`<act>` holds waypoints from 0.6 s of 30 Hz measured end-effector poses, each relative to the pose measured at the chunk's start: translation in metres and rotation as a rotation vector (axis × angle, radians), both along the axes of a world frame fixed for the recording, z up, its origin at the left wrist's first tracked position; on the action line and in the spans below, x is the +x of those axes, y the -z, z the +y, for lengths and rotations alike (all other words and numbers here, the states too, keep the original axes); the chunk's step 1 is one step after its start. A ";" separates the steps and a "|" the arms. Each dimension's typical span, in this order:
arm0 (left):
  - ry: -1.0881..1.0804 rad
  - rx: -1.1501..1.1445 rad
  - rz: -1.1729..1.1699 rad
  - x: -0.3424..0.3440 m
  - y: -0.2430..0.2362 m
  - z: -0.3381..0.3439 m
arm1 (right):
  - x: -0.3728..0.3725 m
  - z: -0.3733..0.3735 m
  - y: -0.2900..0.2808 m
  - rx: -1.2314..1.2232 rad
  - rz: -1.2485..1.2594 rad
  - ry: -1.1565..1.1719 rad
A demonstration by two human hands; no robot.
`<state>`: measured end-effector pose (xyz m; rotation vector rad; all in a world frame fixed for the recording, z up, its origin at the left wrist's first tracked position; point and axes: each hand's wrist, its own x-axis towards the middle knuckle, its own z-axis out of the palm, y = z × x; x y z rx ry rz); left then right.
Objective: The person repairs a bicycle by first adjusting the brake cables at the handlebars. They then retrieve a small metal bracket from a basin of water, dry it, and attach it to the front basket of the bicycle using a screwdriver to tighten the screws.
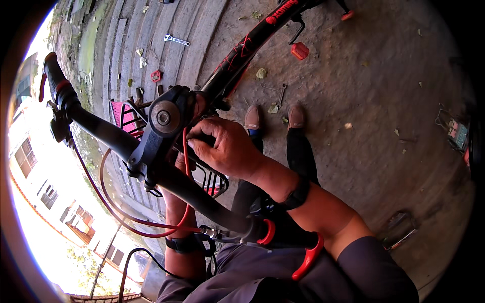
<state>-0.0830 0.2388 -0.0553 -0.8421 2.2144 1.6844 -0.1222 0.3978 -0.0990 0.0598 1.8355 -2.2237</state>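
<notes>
A black bicycle handlebar [110, 132] crosses the view diagonally, with its stem and round top cap [163, 117] near the middle and the black-and-red frame [241, 49] running up to the right. My right hand [217, 146] is closed just right of the stem, thumb and forefinger pinched at a red cable [186, 166] hanging beside the head tube. My left hand [182, 161] reaches up behind the handlebar and stem; its fingers are mostly hidden, so I cannot tell what they touch. More cables loop below the bar to the red brake lever [308, 257].
An adjustable wrench [176, 40] lies on concrete steps [202, 25] at the top. A spanner [282, 95] lies near my shoes [296, 116]. A red pedal [299, 50] sticks out from the bike. Metal objects [457, 131] sit at the right edge; a white building [38, 177] stands left.
</notes>
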 end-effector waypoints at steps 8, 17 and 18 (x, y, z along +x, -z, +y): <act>0.014 0.049 0.022 0.003 0.009 -0.005 | 0.003 -0.003 -0.002 -0.006 0.064 0.067; 0.046 0.106 0.078 0.003 -0.001 0.001 | 0.013 0.011 -0.005 -0.556 -0.585 -0.079; 0.052 0.122 0.076 0.003 0.001 0.000 | 0.016 0.015 -0.003 -0.560 -0.608 -0.064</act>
